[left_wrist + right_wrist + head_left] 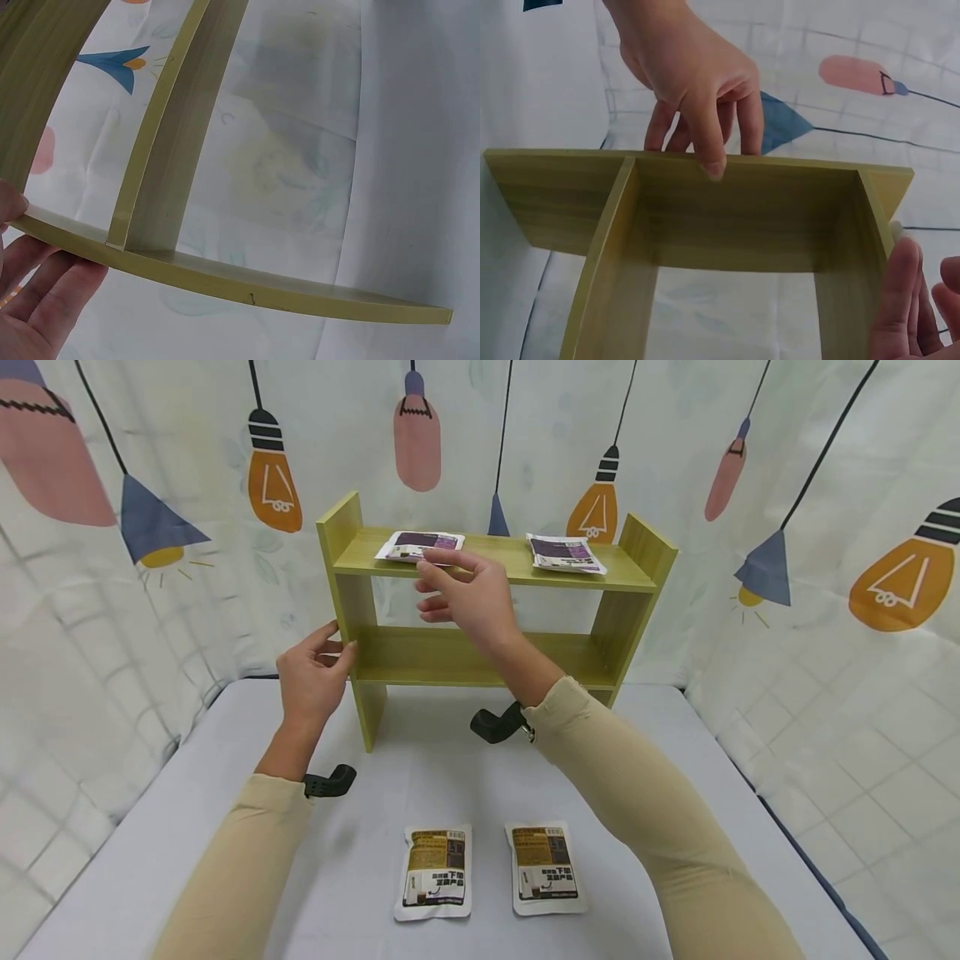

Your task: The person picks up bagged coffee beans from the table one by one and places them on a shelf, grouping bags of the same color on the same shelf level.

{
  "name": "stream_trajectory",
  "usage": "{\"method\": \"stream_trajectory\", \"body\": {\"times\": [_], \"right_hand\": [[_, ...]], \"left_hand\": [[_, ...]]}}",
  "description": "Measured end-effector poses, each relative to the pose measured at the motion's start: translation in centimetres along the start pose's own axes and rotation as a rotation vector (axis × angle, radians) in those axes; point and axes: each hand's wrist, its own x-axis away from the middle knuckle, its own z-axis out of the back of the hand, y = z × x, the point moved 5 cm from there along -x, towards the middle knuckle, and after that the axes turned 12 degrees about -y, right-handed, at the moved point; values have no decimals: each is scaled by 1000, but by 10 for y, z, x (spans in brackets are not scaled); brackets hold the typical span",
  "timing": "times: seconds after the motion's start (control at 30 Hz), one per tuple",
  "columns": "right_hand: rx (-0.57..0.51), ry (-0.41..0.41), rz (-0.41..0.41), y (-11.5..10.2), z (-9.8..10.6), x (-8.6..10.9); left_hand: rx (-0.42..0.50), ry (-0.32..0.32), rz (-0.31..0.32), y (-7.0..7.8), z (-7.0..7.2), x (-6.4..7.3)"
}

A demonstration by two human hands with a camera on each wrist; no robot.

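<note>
My left hand [313,681] grips the left side panel of a small two-tier wooden shelf [480,656], its thumb on one face and its fingers on the other. The left wrist view also shows those fingers [71,289] around the panel's edge. My right hand [476,597] hovers in front of the top tier with loosely bent fingers, close to a purple-and-white packet [408,545] lying there. Its fingers partly cover that packet's front edge, and I see nothing held in them. Farther right on the top tier lies a second purple-and-white packet [566,554].
Two white pouches with brown-and-black labels lie flat on the table near me, a left pouch [435,872] and a right pouch [546,868]. The white table [360,877] meets a cloth backdrop [202,427] printed with hanging lamps.
</note>
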Motion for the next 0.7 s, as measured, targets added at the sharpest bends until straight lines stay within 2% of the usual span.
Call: {"method": "stream_trajectory", "body": {"times": [0.4,0.7], "right_hand": [[-82,-14,66,16,7,24],[-7,-13,95,34,24,50]], "left_hand": [[-10,11,-6,1,-1,-1],[-4,5,-4,1,0,-1]]}}
